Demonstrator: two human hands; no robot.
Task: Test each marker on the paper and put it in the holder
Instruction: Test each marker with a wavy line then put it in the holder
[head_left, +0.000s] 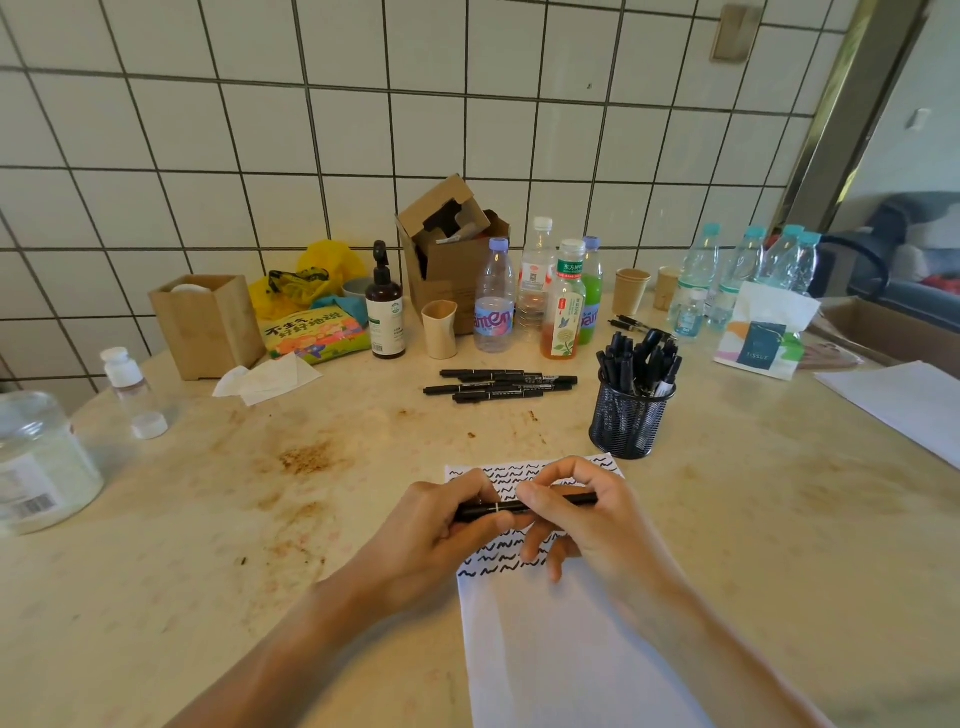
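Note:
Both hands hold one black marker (493, 508) level above the white paper (561, 649). My left hand (436, 535) grips its left part, and my right hand (576, 514) pinches its right part. The paper's upper half is filled with rows of black squiggles; its lower half is blank. A black mesh holder (629, 421) stands just beyond the paper to the right and is packed with several black markers. Several more black markers (498, 385) lie in a loose pile on the table behind the paper.
Bottles (524, 296), a brown pump bottle (384, 306), paper cups (631, 291), a cardboard box (452, 260) and a wooden box (208, 325) line the tiled wall. A clear jar (36, 462) stands at the left. A tissue pack (761, 332) and white sheets (904, 405) lie right.

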